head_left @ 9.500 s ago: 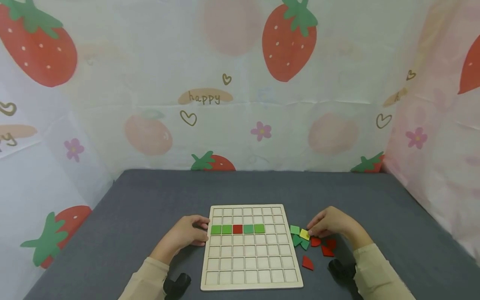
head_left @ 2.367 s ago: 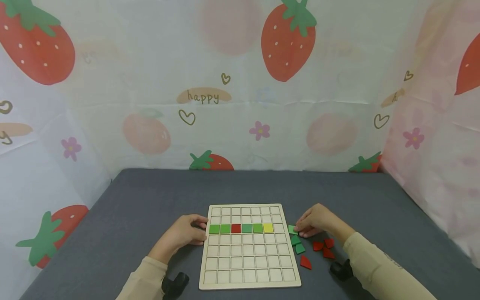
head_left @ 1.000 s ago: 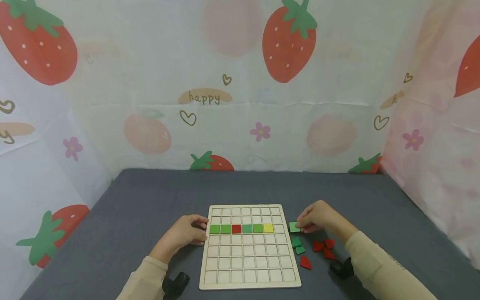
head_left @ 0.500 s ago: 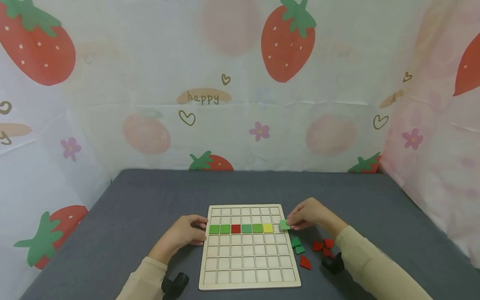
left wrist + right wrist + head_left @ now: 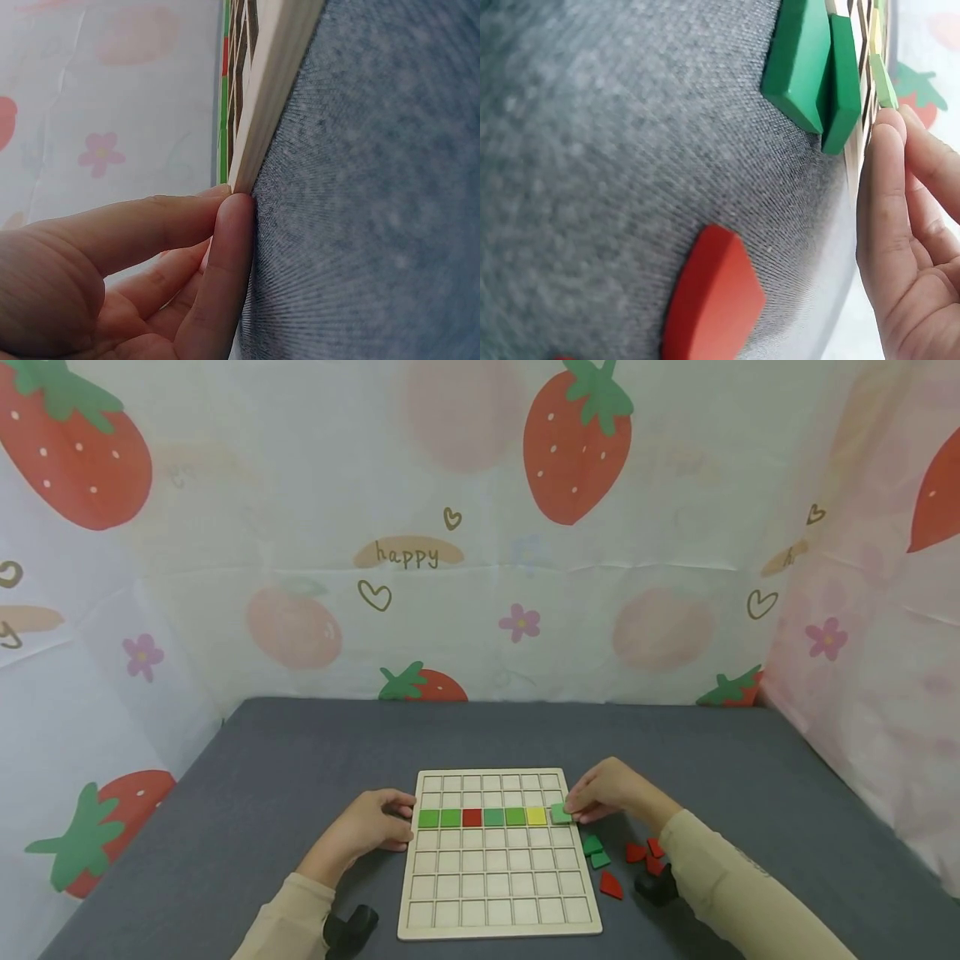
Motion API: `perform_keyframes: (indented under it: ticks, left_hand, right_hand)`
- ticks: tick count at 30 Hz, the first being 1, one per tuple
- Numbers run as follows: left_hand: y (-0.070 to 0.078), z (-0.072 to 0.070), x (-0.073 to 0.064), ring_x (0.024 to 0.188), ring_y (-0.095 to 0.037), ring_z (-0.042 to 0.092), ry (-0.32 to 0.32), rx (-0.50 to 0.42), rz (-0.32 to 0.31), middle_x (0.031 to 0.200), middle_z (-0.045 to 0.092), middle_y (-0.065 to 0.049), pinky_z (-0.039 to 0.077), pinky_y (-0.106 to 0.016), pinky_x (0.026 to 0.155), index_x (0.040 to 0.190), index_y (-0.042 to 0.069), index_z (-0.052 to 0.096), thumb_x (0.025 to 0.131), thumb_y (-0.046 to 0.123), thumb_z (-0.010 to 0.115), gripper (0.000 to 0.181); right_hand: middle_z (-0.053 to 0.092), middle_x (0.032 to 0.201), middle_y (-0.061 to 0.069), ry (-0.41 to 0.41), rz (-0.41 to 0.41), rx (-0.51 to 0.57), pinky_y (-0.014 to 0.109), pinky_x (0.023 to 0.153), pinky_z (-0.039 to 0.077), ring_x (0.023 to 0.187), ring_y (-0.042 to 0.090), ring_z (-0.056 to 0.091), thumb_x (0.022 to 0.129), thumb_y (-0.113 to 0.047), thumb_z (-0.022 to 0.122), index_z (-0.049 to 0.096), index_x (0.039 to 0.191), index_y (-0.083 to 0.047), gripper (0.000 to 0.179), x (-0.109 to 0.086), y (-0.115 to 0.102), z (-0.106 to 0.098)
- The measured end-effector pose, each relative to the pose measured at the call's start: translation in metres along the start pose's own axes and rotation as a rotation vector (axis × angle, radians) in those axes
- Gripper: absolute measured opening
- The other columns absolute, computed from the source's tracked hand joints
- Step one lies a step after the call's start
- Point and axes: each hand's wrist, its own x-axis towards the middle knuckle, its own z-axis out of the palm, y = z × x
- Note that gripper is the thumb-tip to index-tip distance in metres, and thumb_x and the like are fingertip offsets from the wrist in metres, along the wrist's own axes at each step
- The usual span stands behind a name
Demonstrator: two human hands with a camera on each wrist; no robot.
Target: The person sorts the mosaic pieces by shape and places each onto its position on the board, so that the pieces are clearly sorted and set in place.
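A pale wooden grid board (image 5: 500, 935) lies on the grey cloth. One row carries green, red and yellow square tiles, the yellow tile (image 5: 536, 815) being nearest its right end. My left hand (image 5: 372, 820) holds the board's left edge with thumb and fingertips; in the left wrist view, the fingertips meet the rim (image 5: 259, 120). At the right end of that row, my right hand (image 5: 609, 789) pinches a light green square tile (image 5: 559, 814) by its right side. The tile sits slightly askew over the last cell. In the right wrist view, its edge (image 5: 882, 79) shows beyond the fingertips.
Two dark green pieces (image 5: 592, 844) lie close to the board's right edge. A red piece (image 5: 611, 885) is nearer the front, with several red ones (image 5: 636, 852) by the right wrist. Strawberry-printed curtains (image 5: 480, 635) surround the table.
The yellow tile has gone from the loose pieces into the row. My right hand has lifted the light green tile and carried it left over the row's last cell. My left hand has stayed put.
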Motion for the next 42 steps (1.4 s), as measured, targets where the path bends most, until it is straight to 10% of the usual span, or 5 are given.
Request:
perform_keyframes:
  ticks: [42]
  left_hand:
    - [-0.001,-0.001,0.001,0.077,-0.017,0.063,-0.014,0.01,-0.002,0.107,0.059,-0.017,0.061,-0.035,0.069,0.13,-0.008,0.058,0.079,-0.01,0.07,0.052]
  right_hand:
    - [0.072,0.068,0.009,0.052,-0.037,-0.074,0.031,0.057,0.061,0.055,0.014,0.067,0.078,0.002,0.079,0.075,0.082,0.005,0.006,0.003,-0.004,0.015]
